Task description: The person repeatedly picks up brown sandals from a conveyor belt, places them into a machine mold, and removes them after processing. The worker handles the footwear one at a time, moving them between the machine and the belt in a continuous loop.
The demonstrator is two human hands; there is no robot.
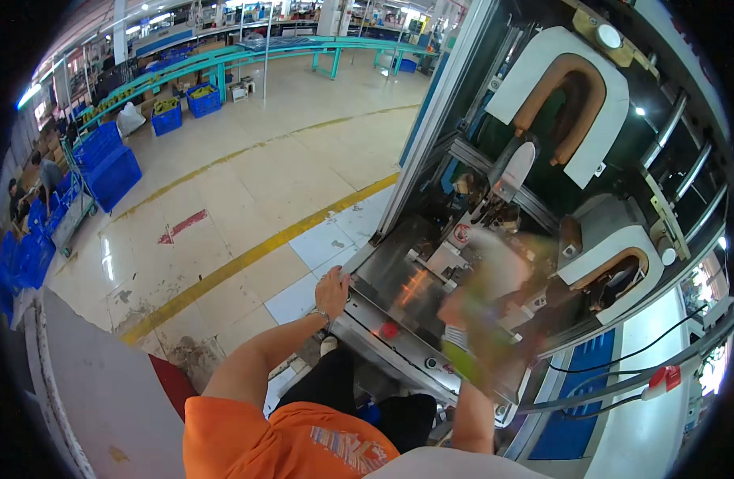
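Note:
My left hand (pixel 333 291) rests flat on the near left edge of the metal machine table (pixel 383 275), fingers apart and holding nothing. My right hand (pixel 460 310) is smeared by motion over the middle of the table. It seems to grip a greenish-yellow item (pixel 499 319), too blurred to make out its shape. A red round button (pixel 389 330) sits on the table front between my hands. Beyond my right hand stand two white U-shaped forms with brown lining, the upper form (pixel 559 96) and the lower form (pixel 614 263).
A white machine frame post (pixel 431 128) rises on the left of the machine. Black cables and a red plug (pixel 662 377) hang at the lower right. Left of me lies tiled floor with a yellow line (pixel 247 255); blue crates (pixel 111 172), teal benches and people are farther off.

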